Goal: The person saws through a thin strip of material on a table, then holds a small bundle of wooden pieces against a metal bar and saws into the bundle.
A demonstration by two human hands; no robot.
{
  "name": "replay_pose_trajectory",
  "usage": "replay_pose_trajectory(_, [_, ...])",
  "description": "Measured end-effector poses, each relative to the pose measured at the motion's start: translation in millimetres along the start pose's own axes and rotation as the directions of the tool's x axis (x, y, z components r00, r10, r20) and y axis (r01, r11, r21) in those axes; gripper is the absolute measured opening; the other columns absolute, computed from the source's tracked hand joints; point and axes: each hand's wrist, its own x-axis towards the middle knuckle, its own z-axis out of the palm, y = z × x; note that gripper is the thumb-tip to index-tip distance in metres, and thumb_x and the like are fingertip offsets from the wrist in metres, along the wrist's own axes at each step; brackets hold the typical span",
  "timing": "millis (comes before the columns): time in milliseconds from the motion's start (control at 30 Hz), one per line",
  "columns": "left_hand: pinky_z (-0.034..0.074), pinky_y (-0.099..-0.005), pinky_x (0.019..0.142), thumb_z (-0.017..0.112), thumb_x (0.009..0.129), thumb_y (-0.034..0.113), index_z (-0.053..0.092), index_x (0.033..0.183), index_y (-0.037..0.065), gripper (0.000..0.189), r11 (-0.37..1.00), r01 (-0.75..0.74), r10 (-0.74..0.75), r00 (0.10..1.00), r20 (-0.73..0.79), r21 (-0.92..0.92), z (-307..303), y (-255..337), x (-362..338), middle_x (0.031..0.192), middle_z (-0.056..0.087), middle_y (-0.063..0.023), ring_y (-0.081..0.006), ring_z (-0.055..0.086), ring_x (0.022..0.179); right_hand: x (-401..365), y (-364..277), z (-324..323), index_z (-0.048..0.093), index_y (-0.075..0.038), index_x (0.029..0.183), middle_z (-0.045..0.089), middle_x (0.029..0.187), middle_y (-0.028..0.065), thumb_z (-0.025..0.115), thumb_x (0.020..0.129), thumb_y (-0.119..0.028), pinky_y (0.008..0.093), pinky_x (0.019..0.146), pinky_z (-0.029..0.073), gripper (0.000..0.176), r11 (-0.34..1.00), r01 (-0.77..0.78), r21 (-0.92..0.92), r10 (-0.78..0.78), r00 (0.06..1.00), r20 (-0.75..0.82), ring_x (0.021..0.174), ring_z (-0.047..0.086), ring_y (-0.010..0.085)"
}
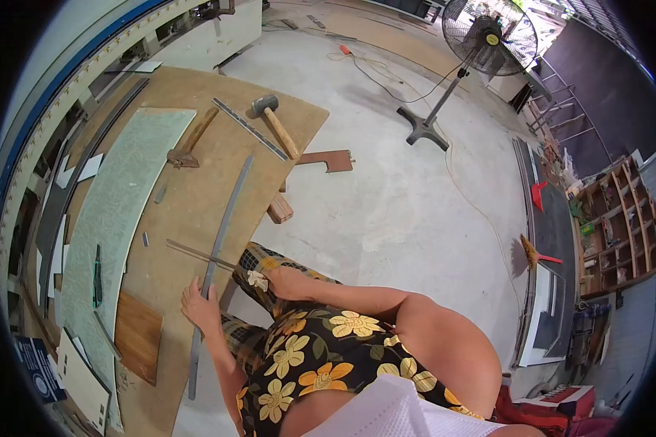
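Note:
A long grey metal strip (229, 207) lies along the near edge of the board, and its lower end reaches past my left hand. My left hand (202, 307) grips the strip, thumb on one side and fingers on the other. My right hand (283, 282) is closed around the handle end of a thin file (189, 249), where a crumpled whitish wrap (257, 280) shows. The file lies across the strip, just above my left fingers, with its tip over the board. Part of my right fingers is hidden.
On the wooden board (186, 211) lie a mallet (280, 130), a hammer (193, 142), a steel ruler (249, 129), a green patterned panel (113, 197), a cutter knife (97, 277) and a brown wood piece (138, 336). A standing fan (423, 130) and its cord are on the floor.

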Motion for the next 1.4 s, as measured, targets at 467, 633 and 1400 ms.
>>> replay_pose_trajectory(467, [0.04, -0.0244, 0.071, 0.053, 0.099, 0.034, 0.059, 0.123, 0.001, 0.04, 0.228, 0.258, -0.115, 0.965, 0.238, -0.939, -44, 15, 43, 0.111, 0.06, -0.0068, -0.0104, 0.051, 0.086, -25, -42, -21, 0.053, 0.0, 0.107, 0.062, 0.083, 0.0235, 0.048, 0.087, -0.007, 0.0464, 0.073, 0.047, 0.021, 0.88, 0.191, 0.434, -0.275, 0.951, 0.14, 0.079, 0.06, 0.0405])
replay_pose_trajectory(633, [0.039, -0.024, 0.072, 0.055, 0.098, 0.024, 0.067, 0.101, 0.002, 0.025, 0.138, 0.271, -0.209, 0.948, 0.239, -0.953, -62, 34, 37, 0.094, 0.061, -0.0012, -0.0086, 0.048, 0.079, -27, -36, -17, 0.053, -0.003, 0.105, 0.058, 0.077, 0.0101, 0.045, 0.1, -0.022, 0.0354, 0.069, 0.049, 0.022, 0.816, 0.267, 0.512, -0.394, 0.906, 0.156, 0.074, 0.059, 0.022])
replay_pose_trajectory(1400, [0.038, -0.0255, 0.067, 0.064, 0.095, 0.028, 0.071, 0.093, 0.012, 0.018, 0.034, 0.379, -0.37, 0.864, 0.34, -0.925, -60, 39, 16, 0.089, 0.067, 0.0038, -0.0065, 0.053, 0.076, -29, -43, -21, 0.066, -0.003, 0.105, 0.065, 0.078, 0.0035, 0.038, 0.105, -0.037, 0.0259, 0.059, 0.044, 0.044, 0.774, -0.153, 0.614, -0.306, 0.759, 0.575, 0.064, 0.056, 0.0112])
